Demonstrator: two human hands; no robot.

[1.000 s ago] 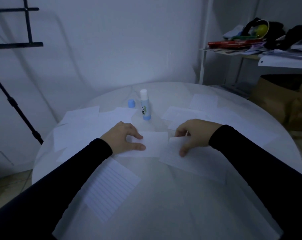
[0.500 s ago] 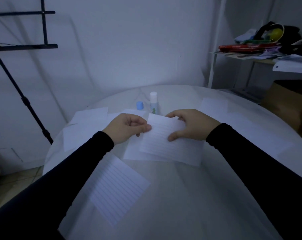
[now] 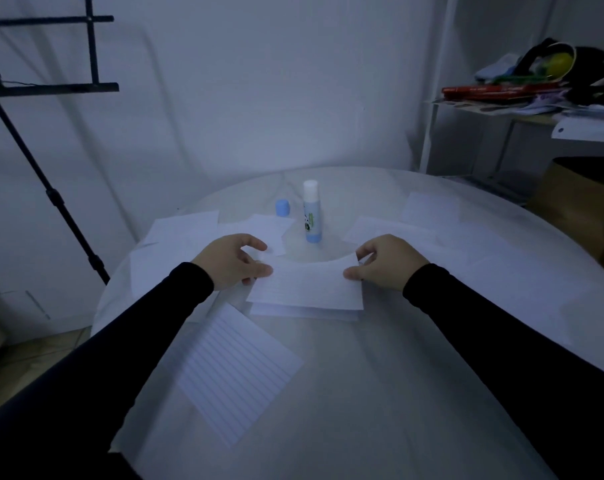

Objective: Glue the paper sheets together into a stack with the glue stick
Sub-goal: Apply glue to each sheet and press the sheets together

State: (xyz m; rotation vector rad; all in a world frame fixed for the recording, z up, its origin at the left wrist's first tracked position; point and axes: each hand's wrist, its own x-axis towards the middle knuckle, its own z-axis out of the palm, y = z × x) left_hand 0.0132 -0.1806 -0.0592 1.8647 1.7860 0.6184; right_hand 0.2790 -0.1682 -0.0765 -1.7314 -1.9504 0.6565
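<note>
Left hand point(image 3: 233, 263): top sheet point(image 3: 307, 284) is pinched at its left edge.
Right hand point(image 3: 385, 263): the sheet's right edge is pinched.
Top sheet: held over the stack point(image 3: 304, 310), mid-table point(image 3: 380, 393).
Glue stick point(image 3: 310, 211): upright at 12 o'clock, uncapped; cap point(image 3: 282, 207) just beside it.
Lined sheet point(image 3: 234, 372): lying at 7 o'clock.

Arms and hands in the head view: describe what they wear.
Both arms wear long, plain black sleeves ending at the wrists. The left hand and right hand are bare: no gloves, and no rings, watch or markings that this dim picture shows.
</note>
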